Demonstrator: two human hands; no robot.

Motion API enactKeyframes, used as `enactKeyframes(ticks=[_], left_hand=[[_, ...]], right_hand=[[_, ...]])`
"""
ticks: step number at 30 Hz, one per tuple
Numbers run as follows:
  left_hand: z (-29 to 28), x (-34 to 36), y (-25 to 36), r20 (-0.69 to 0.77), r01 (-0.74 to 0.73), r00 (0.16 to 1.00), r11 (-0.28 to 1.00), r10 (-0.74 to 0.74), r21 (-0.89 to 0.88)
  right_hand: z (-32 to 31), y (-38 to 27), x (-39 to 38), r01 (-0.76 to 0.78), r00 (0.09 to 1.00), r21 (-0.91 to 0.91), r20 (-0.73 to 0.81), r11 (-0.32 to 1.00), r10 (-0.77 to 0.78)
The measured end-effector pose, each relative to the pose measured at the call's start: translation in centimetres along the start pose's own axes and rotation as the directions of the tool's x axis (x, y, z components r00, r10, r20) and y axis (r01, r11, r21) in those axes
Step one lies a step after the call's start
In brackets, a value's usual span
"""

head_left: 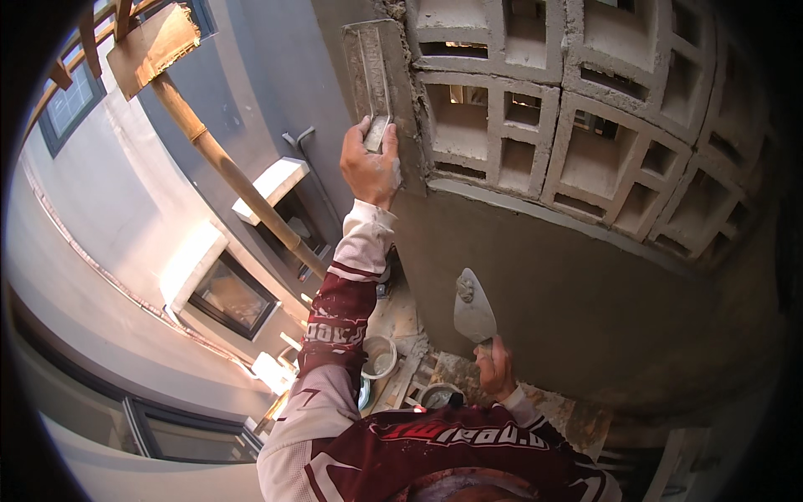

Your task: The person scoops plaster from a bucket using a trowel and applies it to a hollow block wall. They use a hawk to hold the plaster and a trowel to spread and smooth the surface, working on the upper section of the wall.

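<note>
My left hand [370, 171], raised and stretched forward, is closed round the handle of a long rectangular plastering trowel [361, 63]. The tool is smeared with grey mortar and stands upright along the wall edge beside the pale ventilation blocks [495, 125]; whether its blade presses on the surface is hard to make out. Lower down, my right hand [495, 370] grips a pointed trowel [477, 316], tip up, with a small lump of mortar [465, 289] near the tip. Behind it is the smooth grey plastered wall [569, 284].
A bamboo pole [188, 125] with a board [150, 52] at its top slants across the left. Below my arms, a pale bucket [393, 345] and another mortar-stained container [439, 388] stand among planks. A neighbouring wall with a framed window [230, 294] rises at left.
</note>
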State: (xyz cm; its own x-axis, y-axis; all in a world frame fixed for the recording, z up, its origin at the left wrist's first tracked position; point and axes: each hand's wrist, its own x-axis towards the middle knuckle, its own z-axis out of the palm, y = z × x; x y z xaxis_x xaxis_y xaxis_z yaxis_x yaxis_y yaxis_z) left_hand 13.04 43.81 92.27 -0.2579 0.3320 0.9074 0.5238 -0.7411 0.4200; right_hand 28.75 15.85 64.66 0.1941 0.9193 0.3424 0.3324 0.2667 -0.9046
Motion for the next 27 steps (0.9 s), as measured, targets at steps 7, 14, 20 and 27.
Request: enactKeyframes(ticks=[7, 14, 20, 27], left_hand=[[-0.1, 0.0, 0.7, 0.016, 0.027, 1.0, 1.0, -0.027, -0.014], [-0.3, 0.1, 1.3, 0.055, 0.075, 0.996, 0.997, -0.075, 0.009], [-0.4, 0.2, 1.4, 0.07, 0.092, 0.993, 0.996, -0.091, -0.008], [-0.8, 0.6, 1.5, 0.111, 0.108, 0.989, 0.992, -0.1, -0.064]], right_hand=[[-0.1, -1.7, 0.6, 0.094, 0.993, -0.079, -0.069, 0.992, -0.1], [-0.6, -5.5, 4.7, 0.087, 0.991, 0.019, -0.108, 0.996, -0.085], [0.5, -8.3, 9.4, 0.277, 0.938, -0.209, -0.154, 0.938, -0.312], [2.7, -10.5, 11.5, 0.179, 0.966, -0.079, -0.176, 0.981, -0.19]])
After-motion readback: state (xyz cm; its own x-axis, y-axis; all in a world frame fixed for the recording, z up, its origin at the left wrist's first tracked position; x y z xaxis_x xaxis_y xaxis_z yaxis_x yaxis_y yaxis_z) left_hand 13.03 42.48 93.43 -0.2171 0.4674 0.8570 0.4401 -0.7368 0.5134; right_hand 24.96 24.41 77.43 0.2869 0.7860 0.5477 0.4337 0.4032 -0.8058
